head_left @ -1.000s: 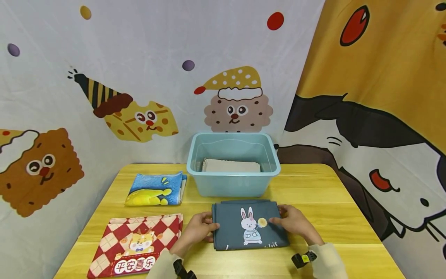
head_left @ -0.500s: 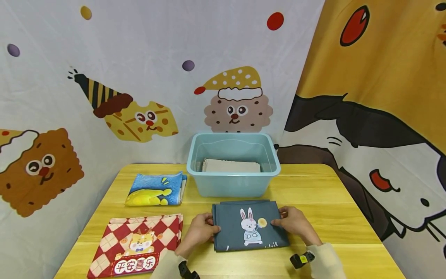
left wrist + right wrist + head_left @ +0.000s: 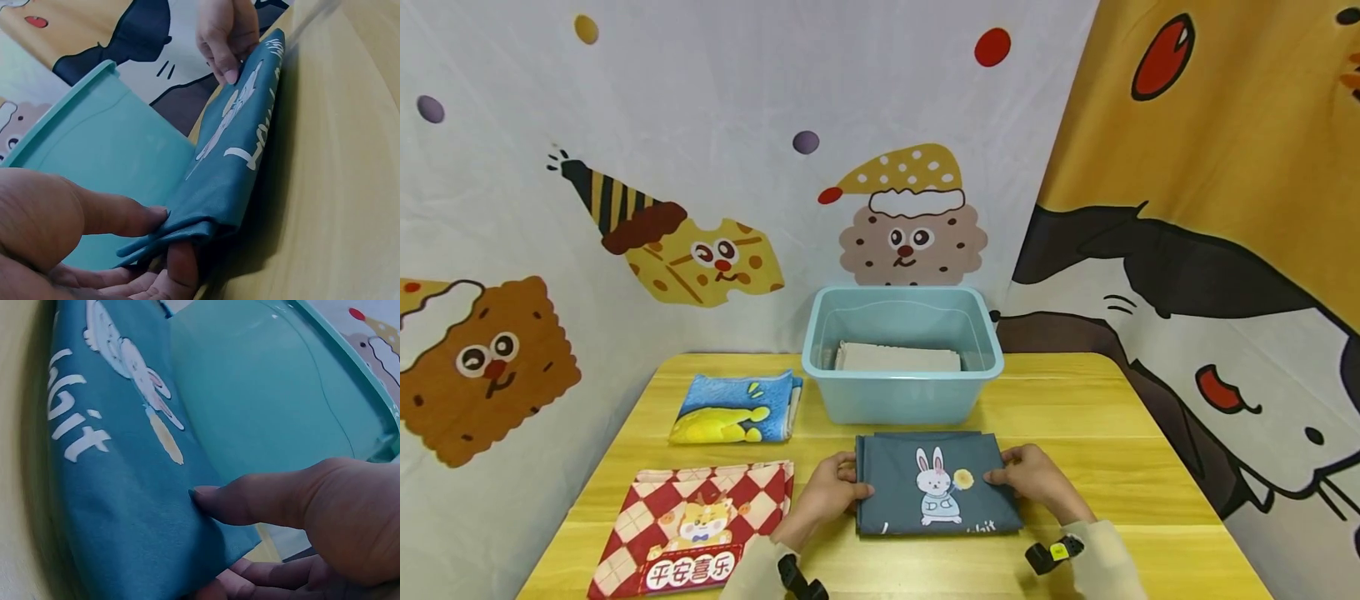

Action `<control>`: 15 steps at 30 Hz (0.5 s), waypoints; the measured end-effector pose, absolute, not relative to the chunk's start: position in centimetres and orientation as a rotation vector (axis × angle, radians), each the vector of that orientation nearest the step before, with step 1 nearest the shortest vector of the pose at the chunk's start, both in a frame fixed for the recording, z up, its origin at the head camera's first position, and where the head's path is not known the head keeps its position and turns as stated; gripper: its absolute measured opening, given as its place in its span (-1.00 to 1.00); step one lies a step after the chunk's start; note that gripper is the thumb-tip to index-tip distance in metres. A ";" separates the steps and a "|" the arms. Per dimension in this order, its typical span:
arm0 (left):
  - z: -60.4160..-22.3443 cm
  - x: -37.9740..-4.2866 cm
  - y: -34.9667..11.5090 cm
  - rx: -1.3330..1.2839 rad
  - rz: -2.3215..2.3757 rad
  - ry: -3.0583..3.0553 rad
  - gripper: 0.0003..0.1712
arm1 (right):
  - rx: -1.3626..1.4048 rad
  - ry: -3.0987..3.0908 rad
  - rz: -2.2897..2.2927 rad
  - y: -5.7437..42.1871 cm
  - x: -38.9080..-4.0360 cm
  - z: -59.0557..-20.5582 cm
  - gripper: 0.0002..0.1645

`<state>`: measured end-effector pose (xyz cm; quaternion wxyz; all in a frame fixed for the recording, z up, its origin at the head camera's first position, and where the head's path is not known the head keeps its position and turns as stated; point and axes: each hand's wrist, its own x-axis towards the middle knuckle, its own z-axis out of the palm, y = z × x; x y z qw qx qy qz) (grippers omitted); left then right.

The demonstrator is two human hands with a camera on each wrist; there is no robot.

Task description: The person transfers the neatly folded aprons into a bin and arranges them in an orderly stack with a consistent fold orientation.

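A folded dark teal cloth [image 3: 895, 492] with a white rabbit print and white lettering lies in front of the blue bin [image 3: 895, 398]. My left hand [image 3: 829, 492] pinches its left side, thumb on top and fingers beneath the folded layers, as the left wrist view shows. On the opposite side my right hand [image 3: 1033, 479] grips the cloth, its thumb [image 3: 231, 499] pressing the top near the printed flower and its other fingers tucked under the edge. A dark shadow runs below the cloth's near edge in the left wrist view; how far it is off the table I cannot tell.
Inside the bin stands a folded beige cloth [image 3: 897, 357]. To the left on the wooden table [image 3: 1150, 483] lie a folded blue and yellow cloth [image 3: 733, 408] and a folded red checked cloth [image 3: 696, 525]. A printed curtain [image 3: 700, 100] hangs behind.
Both hands keep their hold on the teal cloth. Its near edge has shifted very slightly away from me and the rabbit print a touch leftward; the other things are unchanged.
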<state>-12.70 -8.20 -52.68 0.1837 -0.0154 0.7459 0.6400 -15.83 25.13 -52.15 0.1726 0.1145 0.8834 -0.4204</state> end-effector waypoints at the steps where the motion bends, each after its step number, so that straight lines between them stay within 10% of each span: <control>1: -52.7 -12.7 -8.3 -0.041 1.809 2.098 -0.21 | 0.325 2.489 -1.214 25.2 -15.9 -52.3 -0.26; 15: -53.0 -13.1 -9.0 -0.020 1.893 1.932 -0.16 | 0.055 2.029 -1.610 26.6 -15.6 -52.5 -0.24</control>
